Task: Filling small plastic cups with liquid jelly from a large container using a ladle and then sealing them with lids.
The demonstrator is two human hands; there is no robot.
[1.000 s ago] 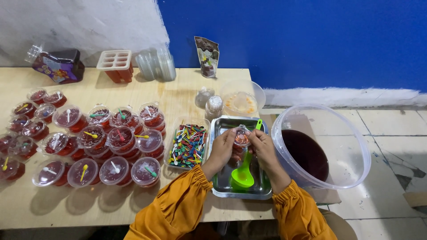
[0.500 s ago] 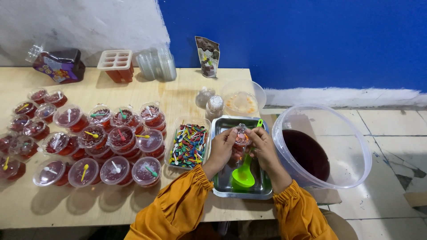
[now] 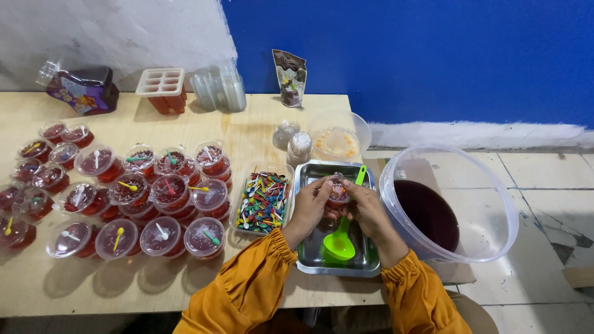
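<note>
Holding one small clear plastic cup of red jelly (image 3: 338, 193) upright above the steel tray (image 3: 307, 260), we are closing left hand (image 3: 311, 207) and right hand (image 3: 365, 210) fingers around it; one green ladle (image 3: 342, 238) is lying handle-away.

A: How many big tubs (image 3: 489, 204) of dark red drink are there?
B: One. There is one metal tray (image 3: 309, 260) and one green ladle (image 3: 340, 245) too.
A: And the red cups with lids (image 3: 167, 188) on the left?
B: About twenty. I cannot count them all.
A: Little shaker jars (image 3: 299, 147)?
B: Two.
</note>
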